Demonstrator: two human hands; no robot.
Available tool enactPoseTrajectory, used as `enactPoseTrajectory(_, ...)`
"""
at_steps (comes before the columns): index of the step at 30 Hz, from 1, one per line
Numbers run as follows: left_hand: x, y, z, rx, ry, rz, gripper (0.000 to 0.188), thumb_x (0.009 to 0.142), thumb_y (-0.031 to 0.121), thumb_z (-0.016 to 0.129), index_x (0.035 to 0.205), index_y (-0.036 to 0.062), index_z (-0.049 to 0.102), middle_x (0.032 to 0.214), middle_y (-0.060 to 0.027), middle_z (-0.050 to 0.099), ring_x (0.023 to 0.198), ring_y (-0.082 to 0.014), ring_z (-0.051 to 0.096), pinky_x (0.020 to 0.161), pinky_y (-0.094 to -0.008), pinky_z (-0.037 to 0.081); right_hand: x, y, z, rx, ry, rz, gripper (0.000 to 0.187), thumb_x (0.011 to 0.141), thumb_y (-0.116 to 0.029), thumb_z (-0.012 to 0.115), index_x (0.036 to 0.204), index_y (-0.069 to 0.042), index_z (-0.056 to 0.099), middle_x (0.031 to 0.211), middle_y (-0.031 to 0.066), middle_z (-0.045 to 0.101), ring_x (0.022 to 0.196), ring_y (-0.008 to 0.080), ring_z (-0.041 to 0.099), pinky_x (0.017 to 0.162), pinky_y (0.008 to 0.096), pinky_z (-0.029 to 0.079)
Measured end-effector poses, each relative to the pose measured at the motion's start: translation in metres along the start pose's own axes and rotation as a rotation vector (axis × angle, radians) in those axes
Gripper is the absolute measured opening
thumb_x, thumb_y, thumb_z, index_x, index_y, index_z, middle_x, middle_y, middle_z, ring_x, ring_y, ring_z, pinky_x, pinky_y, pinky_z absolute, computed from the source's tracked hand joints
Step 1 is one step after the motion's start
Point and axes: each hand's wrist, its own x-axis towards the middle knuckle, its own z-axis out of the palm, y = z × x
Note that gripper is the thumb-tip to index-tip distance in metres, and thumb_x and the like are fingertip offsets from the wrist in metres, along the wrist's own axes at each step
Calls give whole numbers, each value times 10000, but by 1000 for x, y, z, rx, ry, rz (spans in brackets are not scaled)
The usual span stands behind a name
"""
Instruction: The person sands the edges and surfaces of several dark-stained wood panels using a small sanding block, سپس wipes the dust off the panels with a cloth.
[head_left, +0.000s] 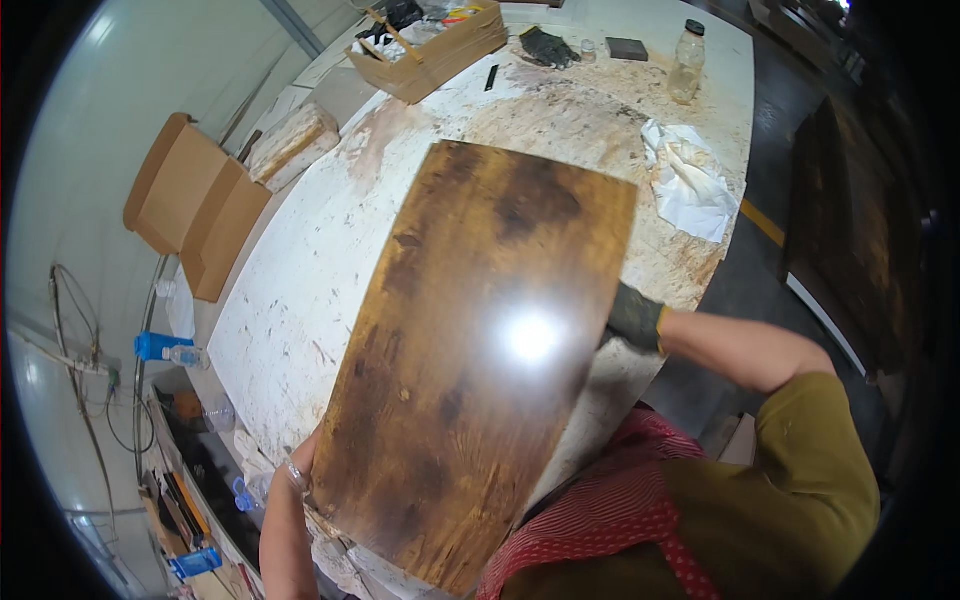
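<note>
A large rectangular wooden board [470, 400], brown with dark mottled patches and a glossy glare spot, lies at a slant across the middle of the view. My left hand [309, 458], with a band at the wrist, holds its left edge near the lower end; most of the fingers are hidden by the board. On the opposite long edge, my right hand [636, 318] wears a dark glove and grips the board from the side, its fingertips out of sight underneath. Below the board spreads a white, stained worktable [290, 300].
At the back stand a cardboard box [430, 60] of odds and ends, a dark glove [548, 47], a dark block [627, 49] and a bottle [688, 62]. Crumpled white paper [692, 185] lies right. An opened carton [205, 210] and wrapped block [293, 145] sit left; dark panels [850, 230] stand far right.
</note>
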Motion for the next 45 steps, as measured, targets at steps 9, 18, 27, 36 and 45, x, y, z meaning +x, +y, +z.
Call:
enactPoseTrajectory(9, -11, -42, 33, -384, 99, 63, 647, 986, 509, 474, 1371, -10, 496, 1245, -146, 646, 1013, -220, 691, 857, -367, 584, 141, -62, 6, -24, -75, 277, 276, 934, -297, 581, 752, -104, 654, 631, 58, 608, 445, 158, 492, 399, 296, 338)
enactPoseTrajectory(18, -6, -93, 170, -489, 195, 290, 693, 1010, 588, 349, 1499, 97, 330, 1438, -123, 493, 1276, -215, 523, 1060, -378, 451, 239, -49, -29, -875, -84, -253, 385, 853, -344, 686, 1030, -5, 732, 823, 73, 728, 705, 163, 660, 669, 345, 514)
enactPoseTrajectory(27, 15, -80, 261, -613, 8, 204, 776, 987, 631, 363, 1485, 37, 348, 1470, -84, 467, 1295, -197, 507, 1066, -378, 444, 218, -70, -66, -329, -46, -51, 490, 932, -451, 521, 1175, -59, 686, 1086, 156, 716, 921, 211, 676, 803, 360, 509)
enactPoseTrajectory(36, 107, 52, 166, -915, 386, 580, 864, 971, 670, 355, 1537, 33, 212, 1571, -177, 296, 1414, -312, 351, 1150, -465, 309, 217, -75, -57, 536, -457, 71, 698, 1002, -603, 373, 1398, -43, 504, 1304, 110, 614, 1123, 208, 612, 1014, 340, 472)
enactPoseTrajectory(45, 144, 80, 180, -832, 412, 695, 735, 985, 551, 440, 1435, -21, 337, 1422, -181, 468, 1263, -242, 517, 1035, -349, 447, 216, -87, -54, 460, -403, 150, 685, 1015, -576, 365, 1441, -46, 454, 1348, 105, 582, 1167, 199, 587, 1017, 324, 471)
